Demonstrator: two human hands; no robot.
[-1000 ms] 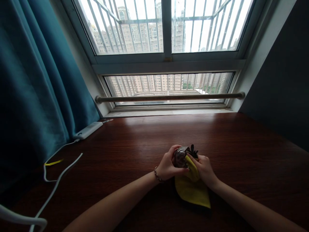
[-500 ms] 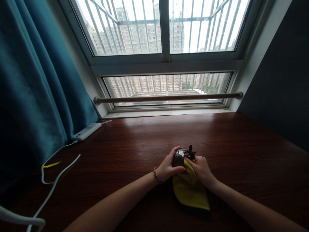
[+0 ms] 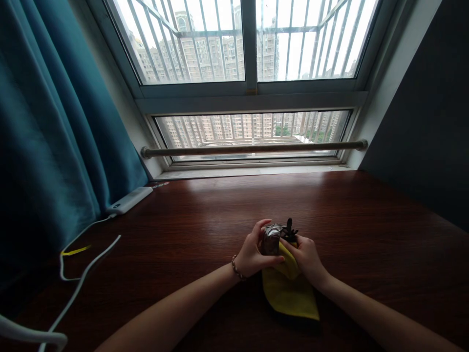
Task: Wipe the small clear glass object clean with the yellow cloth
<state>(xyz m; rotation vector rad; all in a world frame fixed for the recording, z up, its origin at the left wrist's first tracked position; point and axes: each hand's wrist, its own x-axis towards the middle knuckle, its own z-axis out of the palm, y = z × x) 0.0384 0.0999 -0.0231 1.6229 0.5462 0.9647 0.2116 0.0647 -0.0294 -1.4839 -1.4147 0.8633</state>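
Observation:
My left hand is curled around a small, shiny silvery object whose kind I cannot make out. Its thumb stretches along the near side, over the top of a yellow cloth with a dark edge. On the other side, my right hand pinches the upper part of that cloth, fingertips close to the silvery object. A black piece with thin prongs sticks up between the two hands; whether it joins the object is unclear. The cloth's lower end spreads over the table towards me.
Both forearms are above a dark red-brown wooden table. At the left lie a white power strip, a white cable and a yellow strip, beside a blue curtain. A metal rail crosses the barred window.
The silvery object has turned slightly in my left hand and shows a different face. My left fingers have shifted a little to the left; my right hand has barely moved.

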